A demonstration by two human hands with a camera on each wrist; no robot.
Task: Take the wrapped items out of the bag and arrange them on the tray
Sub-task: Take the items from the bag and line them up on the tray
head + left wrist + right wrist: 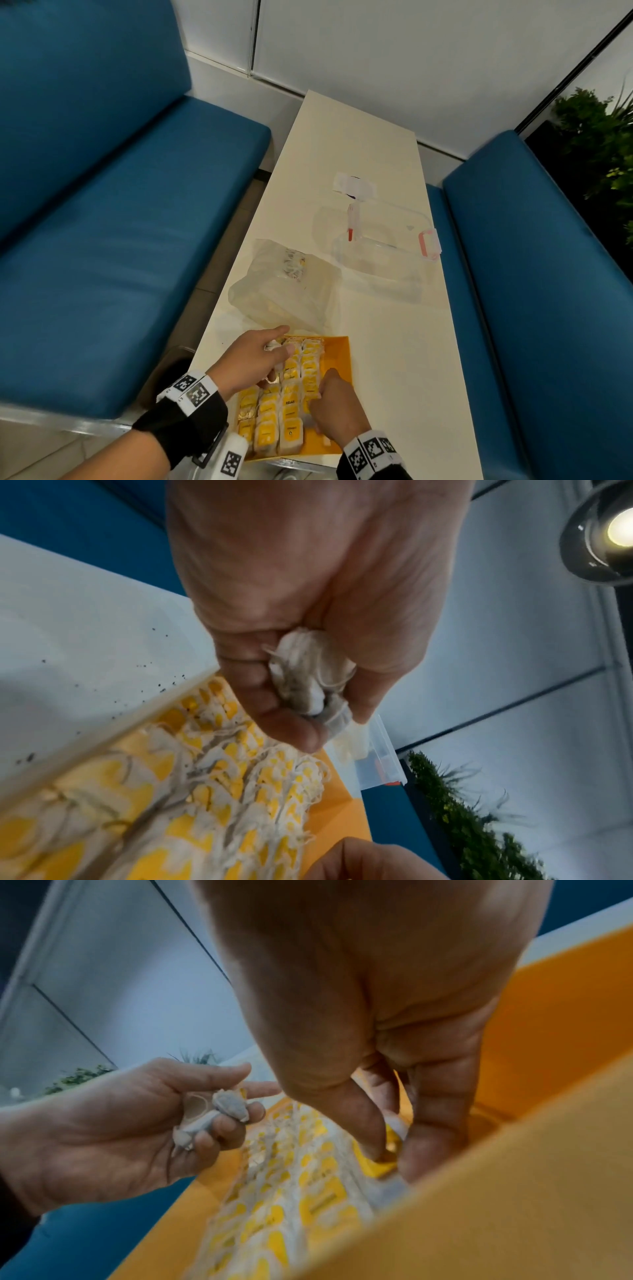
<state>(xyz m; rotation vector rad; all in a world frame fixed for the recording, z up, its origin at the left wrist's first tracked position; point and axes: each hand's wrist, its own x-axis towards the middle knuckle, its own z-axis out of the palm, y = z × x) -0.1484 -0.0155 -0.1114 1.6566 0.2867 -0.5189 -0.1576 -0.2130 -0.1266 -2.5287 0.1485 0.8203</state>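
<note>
The left hand (308, 593) sits closest to its wrist camera, fingers curled around a small bunch of wrapped tea bags (308, 680), their white strings trailing out between thumb and fingers. In the head view that hand hovers over the far left part of the yellow tray (337, 356), which lies at the near end of the long cream table (359, 154). Rows of tea bags with yellow tags (291, 404) fill the left and middle of the tray, packed side by side, while a strip of bare yellow floor shows along its right side. The right hand (337, 407) reaches down into the tray at the right edge of those rows; the right wrist view shows its thumb and fingers (435, 1123) pinching one tea bag there, against the tray's bottom. Just beyond the tray, a crumpled translucent plastic bag (287, 284) lies on the table, touching or nearly touching the tray's far edge. Farther back and to the right stands a clear plastic container (376, 260) with pink clasps, its lid lying beside it. Blue upholstered benches (102, 240) flank the table on both sides, and a green plant (603, 137) stands at the far right.
</note>
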